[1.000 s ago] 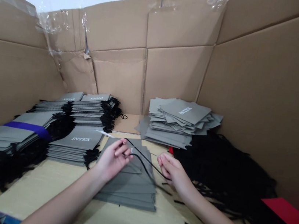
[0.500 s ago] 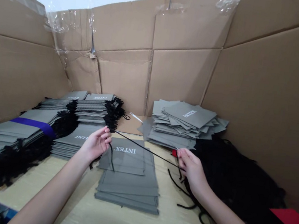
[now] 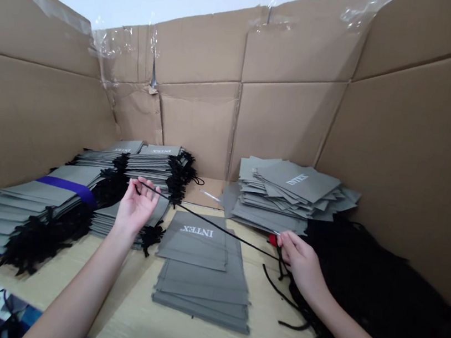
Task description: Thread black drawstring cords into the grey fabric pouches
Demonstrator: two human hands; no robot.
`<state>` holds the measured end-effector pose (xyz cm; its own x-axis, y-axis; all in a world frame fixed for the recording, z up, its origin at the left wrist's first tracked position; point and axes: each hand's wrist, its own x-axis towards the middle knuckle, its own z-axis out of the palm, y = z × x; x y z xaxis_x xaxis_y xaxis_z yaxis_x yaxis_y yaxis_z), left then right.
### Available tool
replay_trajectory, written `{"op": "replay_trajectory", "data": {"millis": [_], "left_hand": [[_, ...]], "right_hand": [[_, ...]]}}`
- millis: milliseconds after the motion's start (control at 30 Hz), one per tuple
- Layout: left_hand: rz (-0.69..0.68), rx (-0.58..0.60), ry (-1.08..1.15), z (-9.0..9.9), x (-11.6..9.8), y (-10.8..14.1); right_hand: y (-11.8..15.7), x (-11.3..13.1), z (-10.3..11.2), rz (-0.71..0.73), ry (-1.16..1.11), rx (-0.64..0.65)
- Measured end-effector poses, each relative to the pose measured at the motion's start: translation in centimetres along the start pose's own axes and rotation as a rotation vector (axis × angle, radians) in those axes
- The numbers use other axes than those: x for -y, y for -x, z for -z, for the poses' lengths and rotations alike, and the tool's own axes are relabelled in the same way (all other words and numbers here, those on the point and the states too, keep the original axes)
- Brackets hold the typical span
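A thin black cord (image 3: 221, 228) stretches taut between my two hands above the work surface. My left hand (image 3: 136, 209), palm turned up, pinches its left end between thumb and fingers. My right hand (image 3: 300, 263) is closed around the other part, and more loose cord ends dangle beneath it. A small red piece (image 3: 272, 239) and a thin pale tip show at my right fingertips; what they belong to is hidden. Below the cord lies a short stack of flat grey fabric pouches (image 3: 204, 289), the top one printed INTEX upside down.
To the left stand several stacks of grey pouches (image 3: 69, 174) with black cord ends, some with a purple band (image 3: 67, 186). Loose grey pouches (image 3: 289, 192) pile up at the back right, beside a black heap of cords (image 3: 369, 279). Tall cardboard walls (image 3: 287, 116) enclose the surface.
My left hand has moved left and slightly up, drawing out a longer stretch of cord. My right hand keeps its grip. The whole view has shifted a little.
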<state>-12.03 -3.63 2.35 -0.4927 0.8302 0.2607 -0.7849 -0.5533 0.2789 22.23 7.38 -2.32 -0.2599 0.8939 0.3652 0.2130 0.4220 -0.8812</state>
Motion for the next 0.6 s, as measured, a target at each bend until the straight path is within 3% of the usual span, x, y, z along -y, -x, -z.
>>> {"op": "replay_trajectory", "data": {"millis": [133,300,433,600], "left_hand": [[0.012,0.051,-0.127,0.0,1.0,0.2],[0.104,0.000,-0.369,1.0,3.5,0.5],[0.189,-0.099,-0.489,2.0,5.4,0.9],[0.240,-0.206,-0.541,2.6,6.0,0.9]], "right_hand": [[0.2,0.3,0.0,0.033,0.034,0.031],[0.4,0.5,-0.2,0.020,-0.004,0.094],[0.6,0.4,-0.4,0.022,-0.040,0.132],[0.8,0.4,-0.4,0.053,-0.035,0.141]]}}
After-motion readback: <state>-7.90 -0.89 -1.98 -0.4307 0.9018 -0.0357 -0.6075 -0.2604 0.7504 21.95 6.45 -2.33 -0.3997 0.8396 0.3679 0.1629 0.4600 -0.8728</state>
